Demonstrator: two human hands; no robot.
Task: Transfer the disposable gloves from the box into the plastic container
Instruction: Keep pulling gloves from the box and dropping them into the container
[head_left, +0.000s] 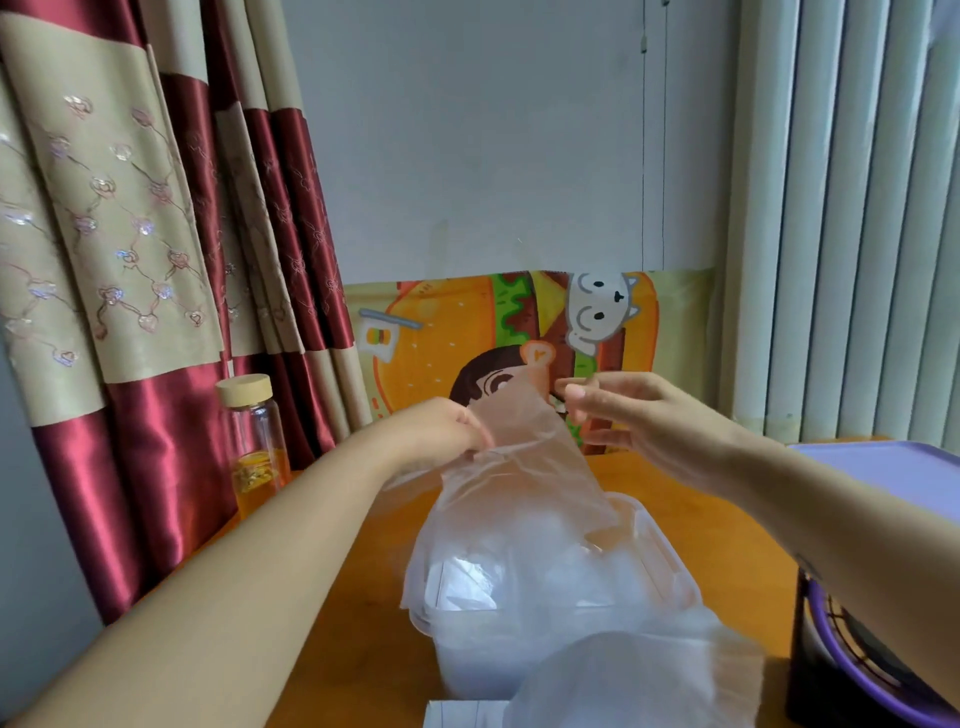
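A thin clear disposable glove (524, 447) hangs over the clear plastic container (670, 582), which sits on the orange table and holds several more crumpled gloves. My left hand (441, 431) pinches the glove's left edge. My right hand (623, 415) is at the glove's upper right corner with fingers nearly straight; whether it touches the film is unclear. More loose clear gloves (639, 680) bulge at the bottom edge above a white box corner (457, 714).
A glass bottle with a wooden cap (254, 441) and orange liquid stands at the left by a red and beige curtain (130, 260). A purple lid (893, 473) lies at the right, a dark purple-rimmed object (852, 670) below it. A cartoon burger cloth (467, 332) stands behind.
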